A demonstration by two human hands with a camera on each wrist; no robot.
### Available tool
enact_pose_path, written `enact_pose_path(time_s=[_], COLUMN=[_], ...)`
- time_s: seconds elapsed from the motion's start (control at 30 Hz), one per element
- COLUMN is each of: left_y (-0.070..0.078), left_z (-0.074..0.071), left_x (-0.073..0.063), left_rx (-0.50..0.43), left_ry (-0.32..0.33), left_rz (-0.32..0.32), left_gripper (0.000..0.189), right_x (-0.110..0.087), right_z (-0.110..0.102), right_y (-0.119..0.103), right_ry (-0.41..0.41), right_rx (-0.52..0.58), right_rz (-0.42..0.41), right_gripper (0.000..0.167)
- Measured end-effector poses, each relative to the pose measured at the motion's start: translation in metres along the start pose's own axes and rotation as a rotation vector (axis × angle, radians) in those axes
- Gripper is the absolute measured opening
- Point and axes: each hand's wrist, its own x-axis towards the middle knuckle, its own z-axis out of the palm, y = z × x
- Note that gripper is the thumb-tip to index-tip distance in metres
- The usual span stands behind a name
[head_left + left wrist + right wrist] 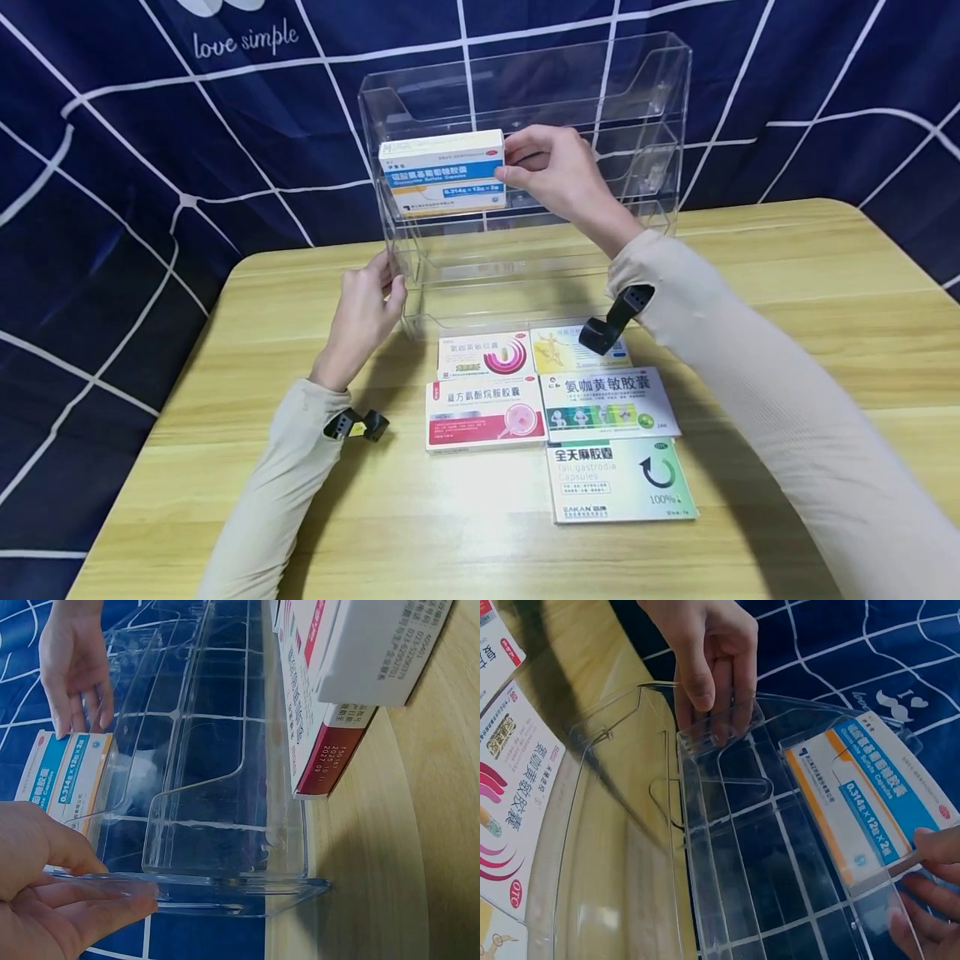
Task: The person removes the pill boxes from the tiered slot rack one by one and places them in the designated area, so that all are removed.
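A blue, white and orange capsule box [444, 177] stands in an upper tier at the left end of a clear plastic display rack [525, 275]. My right hand [558, 171] pinches this box at its right end, with the thumb on its front. Lower down, my left hand [365, 312] grips the rack's left side panel; in the left wrist view the thumb and fingers [112, 911] lie on either side of that panel. The right wrist view shows the box [866, 799] label up close, with the right thumb [939, 844] at its corner.
Several medicine boxes lie on the wooden table [360, 517] before the rack: a red-and-white box [486, 414], a pink-swirl box [480, 356], a yellow-and-white box [558, 348], a green-banded box [611, 404] and a green-arrow box [621, 482]. A dark blue gridded cloth [285, 150] hangs behind.
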Motion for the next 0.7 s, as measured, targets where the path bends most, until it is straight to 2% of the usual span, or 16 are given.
enact_pose_path(time_s=[0.13, 0.27, 0.37, 0.53, 0.7], left_y=[0.000, 0.001, 0.001, 0.000, 0.000], left_z=[0.000, 0.001, 0.001, 0.001, 0.002], left_x=[0.000, -0.001, 0.000, -0.001, -0.002], left_rx=[0.012, 0.014, 0.006, 0.007, 0.010], left_ry=[0.000, 0.004, 0.006, 0.006, 0.006], left_rz=[0.005, 0.010, 0.010, 0.002, -0.009], left_gripper=[0.025, 0.025, 0.026, 0.026, 0.027], right_x=[-0.001, -0.004, -0.006, -0.010, -0.019], right_z=[-0.002, -0.010, -0.017, -0.027, -0.034], right_y=[0.002, 0.004, 0.005, 0.005, 0.007], right_ry=[0.002, 0.041, 0.087, 0.153, 0.182], right_rx=[0.050, 0.194, 0.302, 0.352, 0.370], right_rz=[-0.005, -0.006, -0.039, -0.125, -0.139], right_gripper=[0.034, 0.033, 0.031, 0.029, 0.026])
